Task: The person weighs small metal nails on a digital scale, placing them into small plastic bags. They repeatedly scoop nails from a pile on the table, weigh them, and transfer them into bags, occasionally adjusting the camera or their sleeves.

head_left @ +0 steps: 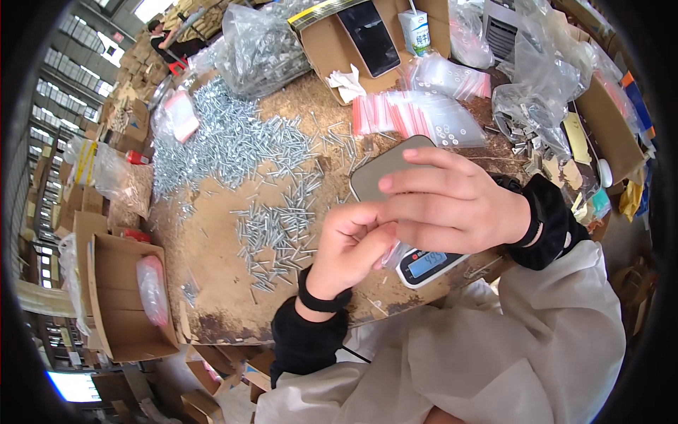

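Observation:
My left hand (357, 244) is closed, its thumb and fingers pinching a small clear plastic bag (397, 256) that is mostly hidden. Against it lies my right hand (455, 201), whose outer fingers stretch out apart while the nearer ones bend to the bag at the left fingertips; the right thumb is out of sight. Both hands are over a small digital scale (452, 260) with a lit display and a grey weighing plate (374, 173). Left of my hands, a small heap of silvery screws (272, 237) lies on the worn table (205, 265).
A big pile of screws (212, 134) spreads at the far left. Flat zip bags with red edges (395, 116) lie beyond the scale. A carton holds a phone (369, 37) and a drink carton (415, 32). An open cardboard box (116, 283) stands off the left edge.

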Available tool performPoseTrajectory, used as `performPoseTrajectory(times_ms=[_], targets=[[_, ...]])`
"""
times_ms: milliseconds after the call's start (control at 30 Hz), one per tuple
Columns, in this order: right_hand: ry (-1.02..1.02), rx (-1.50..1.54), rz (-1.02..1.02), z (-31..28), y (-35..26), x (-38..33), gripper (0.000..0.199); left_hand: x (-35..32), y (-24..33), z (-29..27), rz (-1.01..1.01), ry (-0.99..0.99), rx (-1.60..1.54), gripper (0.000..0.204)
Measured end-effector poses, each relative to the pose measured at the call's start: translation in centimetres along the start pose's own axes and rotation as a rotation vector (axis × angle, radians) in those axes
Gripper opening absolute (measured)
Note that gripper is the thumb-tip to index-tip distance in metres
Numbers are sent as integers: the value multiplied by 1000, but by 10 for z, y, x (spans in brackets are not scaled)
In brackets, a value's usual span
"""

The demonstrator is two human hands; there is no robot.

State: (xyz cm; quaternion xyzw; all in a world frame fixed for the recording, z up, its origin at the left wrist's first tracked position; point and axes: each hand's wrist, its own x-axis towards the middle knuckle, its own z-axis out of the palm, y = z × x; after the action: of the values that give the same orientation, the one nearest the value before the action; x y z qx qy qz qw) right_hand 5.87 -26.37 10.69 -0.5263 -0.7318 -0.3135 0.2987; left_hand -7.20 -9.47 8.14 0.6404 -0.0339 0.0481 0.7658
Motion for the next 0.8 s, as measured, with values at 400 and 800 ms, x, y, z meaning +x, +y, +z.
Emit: performPoseTrajectory(times_ms=[400,800], targets=[[-43,120,91,9,-10,-9,9,10,4,-10,421,109,253,26],[-171,402,421,0,28,-30,93,14,1,-6,349,235,463,65]])
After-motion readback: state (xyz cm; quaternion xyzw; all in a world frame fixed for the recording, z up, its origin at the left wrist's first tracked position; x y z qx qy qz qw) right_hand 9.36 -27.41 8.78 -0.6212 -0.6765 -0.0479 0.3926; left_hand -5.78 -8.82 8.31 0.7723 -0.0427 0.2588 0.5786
